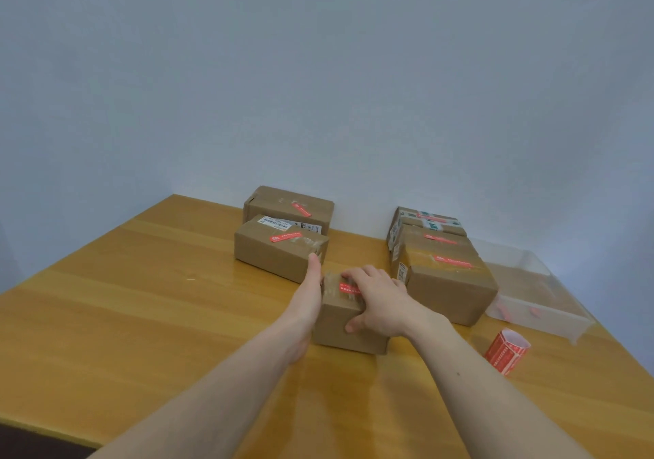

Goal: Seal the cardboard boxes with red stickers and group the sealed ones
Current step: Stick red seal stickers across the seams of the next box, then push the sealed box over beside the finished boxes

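Note:
A small cardboard box (336,327) with a red sticker (348,288) on its top sits in the middle of the wooden table (141,299). My left hand (308,295) lies flat against the box's left side, fingers straight. My right hand (380,303) rests over the top, with the thumb curled round the near face. Two stickered boxes (279,253) stand behind at the left. Several more stickered boxes (449,281) are grouped at the right.
A roll of red stickers (508,350) lies at the right near the front. A clear plastic tray (531,292) with loose red stickers sits at the far right. A pale wall closes the table's far side.

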